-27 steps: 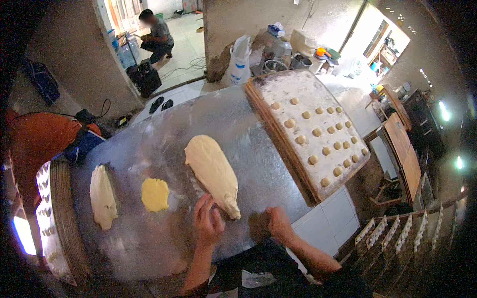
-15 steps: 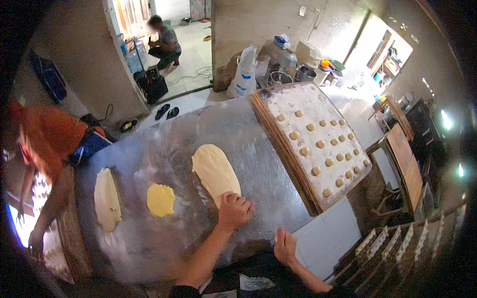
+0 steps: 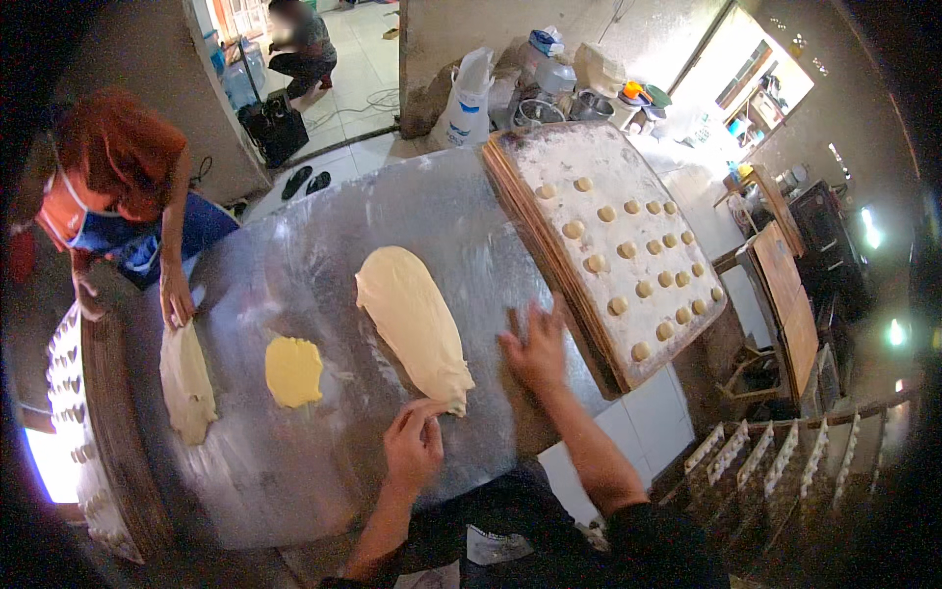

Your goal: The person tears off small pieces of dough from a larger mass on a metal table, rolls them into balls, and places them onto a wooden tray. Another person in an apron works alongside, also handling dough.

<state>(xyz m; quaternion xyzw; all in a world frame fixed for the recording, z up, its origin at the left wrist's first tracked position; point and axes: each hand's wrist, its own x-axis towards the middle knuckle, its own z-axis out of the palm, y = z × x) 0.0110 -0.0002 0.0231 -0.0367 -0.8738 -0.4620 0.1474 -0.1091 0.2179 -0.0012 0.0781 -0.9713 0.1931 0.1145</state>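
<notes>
My left hand (image 3: 416,447) is closed at the lower tip of the large pale oval dough (image 3: 407,314), its fingertips gripping that end. My right hand (image 3: 535,348) has its fingers spread, over the metal table (image 3: 314,245) to the dough's right. A flat yellow slab (image 3: 292,371) lies left of the large dough. Farther left is a narrow pale dough strip (image 3: 188,388), with a co-worker's hand (image 3: 177,299) at its upper end.
A board stack with small dough balls (image 3: 628,245) covers the table's right end; another board stack (image 3: 123,432) stands left. A co-worker in orange (image 3: 128,167) leans in from the left. A person (image 3: 299,54) squats beyond the doorway. Racked trays (image 3: 756,456) stand lower right.
My right hand has moved up toward the board stack and spread its fingers. My left hand has returned down to the dough's tip. The co-worker has moved up to the narrow dough strip.
</notes>
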